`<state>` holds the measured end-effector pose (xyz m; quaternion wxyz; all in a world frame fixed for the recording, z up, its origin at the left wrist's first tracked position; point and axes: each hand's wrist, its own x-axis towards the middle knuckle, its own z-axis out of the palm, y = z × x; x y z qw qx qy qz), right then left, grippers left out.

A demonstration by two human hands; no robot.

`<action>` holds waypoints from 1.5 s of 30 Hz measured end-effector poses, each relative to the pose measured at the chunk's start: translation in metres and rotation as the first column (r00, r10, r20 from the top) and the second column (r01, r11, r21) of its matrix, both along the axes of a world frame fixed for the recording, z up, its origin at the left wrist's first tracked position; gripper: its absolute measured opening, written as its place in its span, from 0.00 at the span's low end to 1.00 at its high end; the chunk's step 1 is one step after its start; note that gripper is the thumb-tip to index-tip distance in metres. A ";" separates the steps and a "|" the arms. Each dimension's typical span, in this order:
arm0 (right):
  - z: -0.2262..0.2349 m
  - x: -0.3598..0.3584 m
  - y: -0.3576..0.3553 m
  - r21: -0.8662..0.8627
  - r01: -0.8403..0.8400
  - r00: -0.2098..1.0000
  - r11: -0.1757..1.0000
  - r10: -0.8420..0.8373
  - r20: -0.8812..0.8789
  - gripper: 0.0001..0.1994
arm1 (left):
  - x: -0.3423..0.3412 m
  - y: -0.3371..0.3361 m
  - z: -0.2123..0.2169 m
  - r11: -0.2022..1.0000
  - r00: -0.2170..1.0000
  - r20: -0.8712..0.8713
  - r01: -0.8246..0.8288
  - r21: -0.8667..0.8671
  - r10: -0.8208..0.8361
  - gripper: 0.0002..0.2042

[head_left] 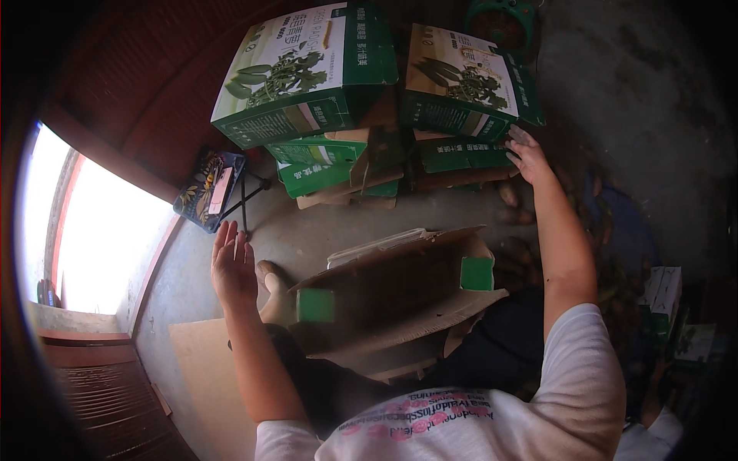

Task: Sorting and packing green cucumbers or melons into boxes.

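My left hand is raised at the left with its fingers stretched out, and it holds nothing. My right hand reaches forward with spread fingers beside the near right corner of a green and white printed carton; whether it touches the carton I cannot tell. Between my forearms, in front of my lap, stands a cardboard box, its top open and its inside dark. Green patches show at both of its ends. A larger printed carton sits to the left of the first one.
Beneath the cartons lie flattened green and brown boxes. A small folding stool with a pink phone on it stands at the left. Root vegetables lie on the floor at right. A flat cardboard sheet lies lower left. Part of another person shows lower right.
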<state>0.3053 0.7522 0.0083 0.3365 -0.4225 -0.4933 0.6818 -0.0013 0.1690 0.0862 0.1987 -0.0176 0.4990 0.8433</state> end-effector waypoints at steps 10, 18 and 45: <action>-0.005 0.227 -0.074 -0.039 -0.183 0.896 0.982 0.183 0.405 0.20 | -0.009 -0.005 -0.030 0.989 0.991 -0.100 0.076 -0.125 -0.088 0.26; -0.165 0.473 -0.215 0.183 0.158 0.523 0.970 -0.240 0.818 0.24 | -0.051 -0.066 -0.070 0.926 0.927 -0.318 0.073 -0.370 -0.201 0.24; -0.194 0.472 -0.429 -0.674 -0.545 -0.505 0.498 0.447 0.739 0.31 | 0.050 -0.109 -0.026 0.886 0.984 -0.177 -0.049 -0.461 -0.037 0.21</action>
